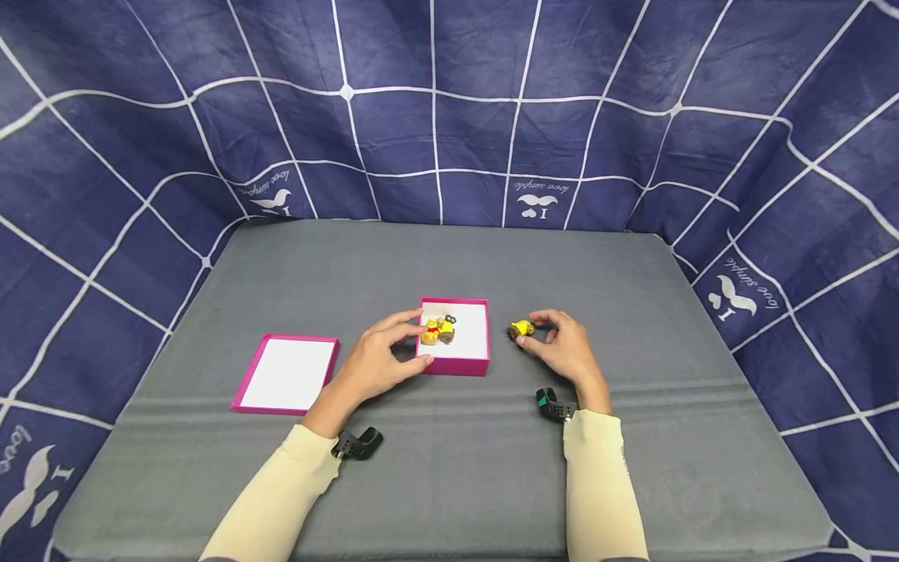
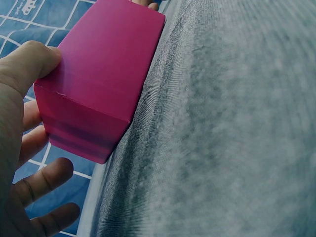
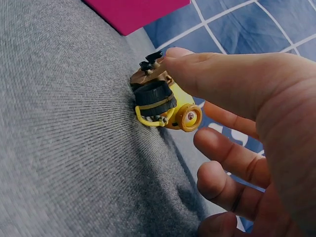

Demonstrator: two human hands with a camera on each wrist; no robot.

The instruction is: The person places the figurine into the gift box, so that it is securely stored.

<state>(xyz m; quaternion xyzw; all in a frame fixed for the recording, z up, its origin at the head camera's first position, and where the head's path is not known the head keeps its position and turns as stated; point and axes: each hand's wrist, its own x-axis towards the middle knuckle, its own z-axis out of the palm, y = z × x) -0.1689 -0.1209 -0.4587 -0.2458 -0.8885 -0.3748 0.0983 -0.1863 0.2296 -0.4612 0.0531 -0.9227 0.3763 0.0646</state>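
My left hand [image 1: 375, 359] spans the left side of an open pink box [image 1: 456, 367] with a white inside. Its thumb presses the front wall near the corner, and the index finger reaches to the rear of the rim. Inside, at the left, lie a yellow bear figurine [image 1: 430, 336] in a red shirt and a yellow minion figurine [image 1: 447, 329]. To the right of the box, my right hand [image 1: 567, 349] pinches another yellow minion figurine [image 1: 521, 329] between thumb and index finger, low at the table. Its goggle and dark bucket-like part [image 3: 155, 98] show in the right wrist view.
A pink-edged lid [image 1: 288, 375] with its white inside up lies left of the box. Grey cloth covers the table [image 1: 449, 484]. Blue curtains [image 1: 449, 133] with white grid lines enclose the back and sides. Black wrist straps [image 1: 358, 443] sit on both wrists.
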